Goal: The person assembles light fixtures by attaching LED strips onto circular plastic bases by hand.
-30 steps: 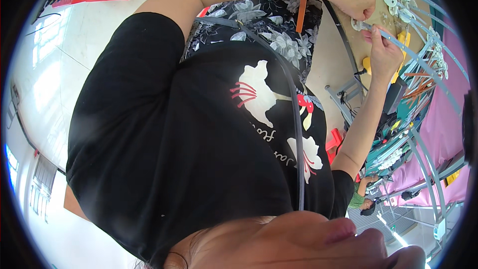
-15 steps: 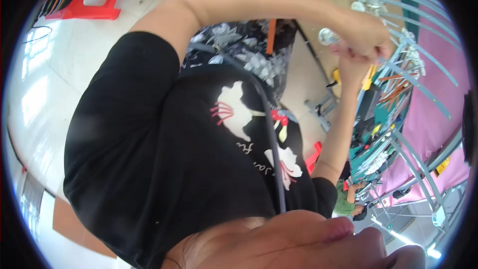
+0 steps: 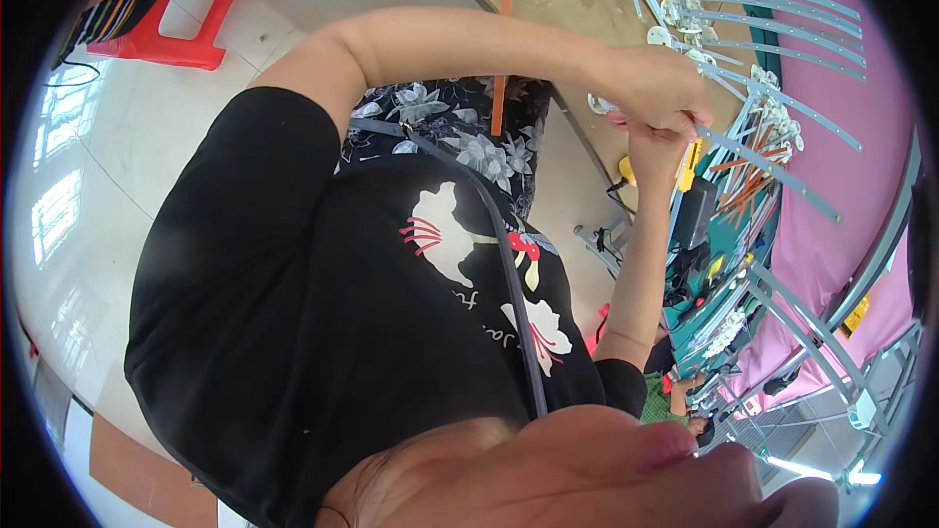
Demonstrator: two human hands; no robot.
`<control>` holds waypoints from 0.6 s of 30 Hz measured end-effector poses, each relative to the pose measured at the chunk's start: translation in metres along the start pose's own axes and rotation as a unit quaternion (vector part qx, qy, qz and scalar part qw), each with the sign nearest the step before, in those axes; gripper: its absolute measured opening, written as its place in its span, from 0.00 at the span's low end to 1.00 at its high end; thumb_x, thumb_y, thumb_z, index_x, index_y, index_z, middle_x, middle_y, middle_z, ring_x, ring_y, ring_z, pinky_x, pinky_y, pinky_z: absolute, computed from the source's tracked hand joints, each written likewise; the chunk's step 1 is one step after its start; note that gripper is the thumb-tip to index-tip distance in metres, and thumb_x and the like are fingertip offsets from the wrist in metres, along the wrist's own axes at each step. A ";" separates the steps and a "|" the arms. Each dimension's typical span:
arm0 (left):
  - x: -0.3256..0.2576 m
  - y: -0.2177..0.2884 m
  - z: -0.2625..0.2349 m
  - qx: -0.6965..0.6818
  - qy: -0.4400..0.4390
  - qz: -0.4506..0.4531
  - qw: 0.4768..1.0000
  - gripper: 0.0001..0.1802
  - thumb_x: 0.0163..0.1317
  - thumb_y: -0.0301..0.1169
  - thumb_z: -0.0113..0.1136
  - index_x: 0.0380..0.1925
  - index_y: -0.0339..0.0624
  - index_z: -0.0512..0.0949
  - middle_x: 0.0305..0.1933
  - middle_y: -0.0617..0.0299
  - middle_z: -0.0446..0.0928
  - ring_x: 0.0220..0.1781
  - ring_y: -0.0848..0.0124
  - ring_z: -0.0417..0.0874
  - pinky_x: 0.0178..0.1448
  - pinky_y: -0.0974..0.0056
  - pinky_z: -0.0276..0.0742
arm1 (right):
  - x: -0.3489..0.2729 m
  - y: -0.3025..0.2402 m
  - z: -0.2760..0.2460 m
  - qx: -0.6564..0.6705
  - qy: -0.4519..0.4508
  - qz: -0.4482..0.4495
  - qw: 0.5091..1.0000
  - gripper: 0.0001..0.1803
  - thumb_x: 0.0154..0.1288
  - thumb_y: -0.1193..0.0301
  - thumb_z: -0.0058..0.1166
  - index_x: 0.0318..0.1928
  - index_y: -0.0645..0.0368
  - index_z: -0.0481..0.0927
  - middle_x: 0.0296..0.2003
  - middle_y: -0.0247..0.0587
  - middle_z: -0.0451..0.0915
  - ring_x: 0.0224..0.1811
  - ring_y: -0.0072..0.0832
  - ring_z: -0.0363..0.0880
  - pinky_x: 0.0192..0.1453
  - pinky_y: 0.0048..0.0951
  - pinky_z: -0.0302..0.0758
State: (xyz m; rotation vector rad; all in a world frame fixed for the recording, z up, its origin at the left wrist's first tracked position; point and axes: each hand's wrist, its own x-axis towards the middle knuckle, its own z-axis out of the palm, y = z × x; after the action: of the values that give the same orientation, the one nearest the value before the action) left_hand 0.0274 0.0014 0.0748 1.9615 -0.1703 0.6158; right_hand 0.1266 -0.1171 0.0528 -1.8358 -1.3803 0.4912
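My left hand (image 3: 660, 86) reaches across from the left with its fingertips pinched together. A grey metal strip with small holes (image 3: 773, 174) runs out from those fingertips toward the right. Beneath it my right hand (image 3: 648, 144) is curled close against the left, its fingers mostly hidden, so what it grips does not show. On the other side of the hands a round white disc (image 3: 598, 104) peeks out; whether it is joined to the strip is hidden. Beyond lie similar strips (image 3: 782, 15) fanned out, with white round fittings (image 3: 675, 10) at their near ends.
Orange sticks (image 3: 751, 191) and more strips with white parts lie in a pile by my right forearm. A yellow tool (image 3: 689, 166) and a black box (image 3: 694, 213) are beside it. Pink cloth (image 3: 817, 176) lies along the right. A red stool (image 3: 210, 15) stands at upper left; another person (image 3: 675, 401) is farther off.
The whole view has shifted, so hands, strips and table all sit farther left in the picture. My hands stay together at the same strip, with no clear change in grip.
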 end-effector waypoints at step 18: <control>-0.080 -0.019 0.003 0.000 -0.050 -0.096 0.994 0.13 0.49 0.31 0.55 0.36 0.40 0.75 0.32 0.58 0.77 0.36 0.62 0.77 0.38 0.62 0.71 | 0.146 0.001 -0.020 -0.001 0.069 0.132 0.989 0.11 0.56 0.76 0.48 0.36 0.76 0.73 0.27 0.48 0.78 0.26 0.29 0.80 0.24 0.20 0.76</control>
State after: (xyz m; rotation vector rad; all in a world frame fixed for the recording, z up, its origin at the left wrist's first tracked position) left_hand -0.0334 -0.0042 0.0191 1.9822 -0.0436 0.3924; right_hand 0.1908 0.0119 0.0852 -2.0252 -1.0521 0.4848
